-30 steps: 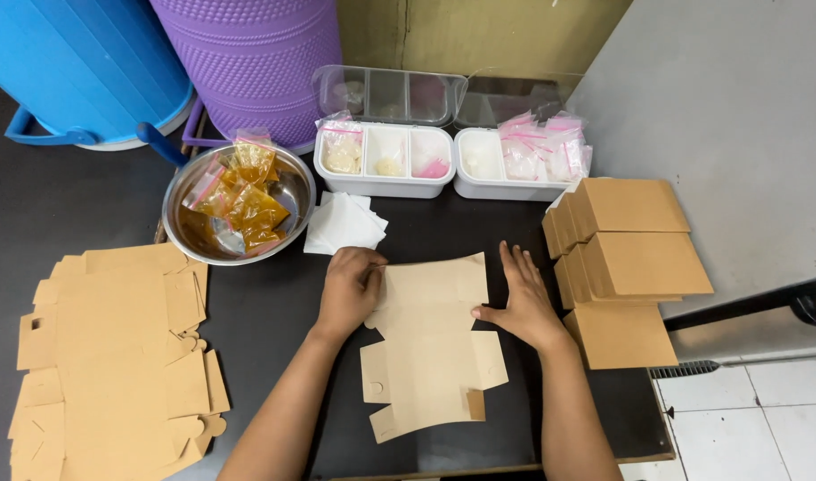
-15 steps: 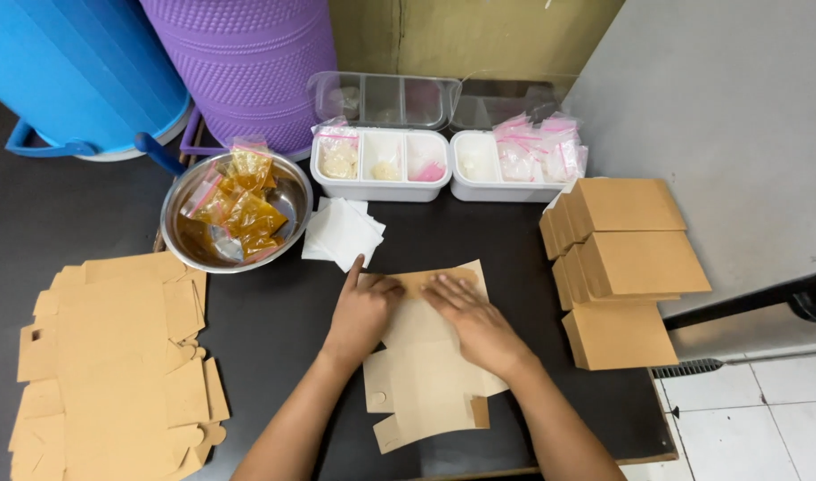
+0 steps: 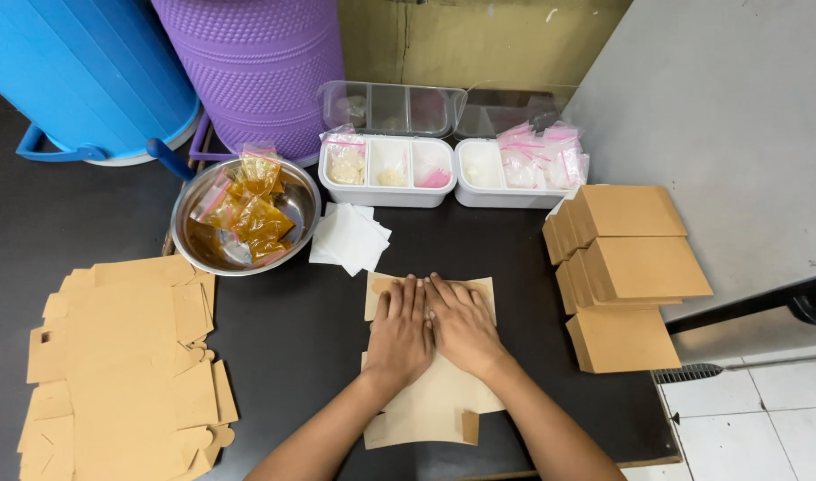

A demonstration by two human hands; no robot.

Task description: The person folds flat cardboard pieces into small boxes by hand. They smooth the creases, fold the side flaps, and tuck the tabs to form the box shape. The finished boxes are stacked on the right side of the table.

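Both hands press flat, side by side and touching, on a brown cardboard box blank lying at the centre of the dark counter. The left hand and right hand are spread palm-down with fingers pointing toward 12 o'clock, gripping nothing. At 9 o'clock of the hands lies a stack of unfolded cardboard blanks. At 11 o'clock stands a metal bowl holding small bags of amber sauce, with a pile of white paper squares just beside it. At 12 o'clock sit two white compartment trays with small sachets. Folded cardboard boxes are stacked at 3 o'clock. Blue and purple tubs stand behind the bowl.
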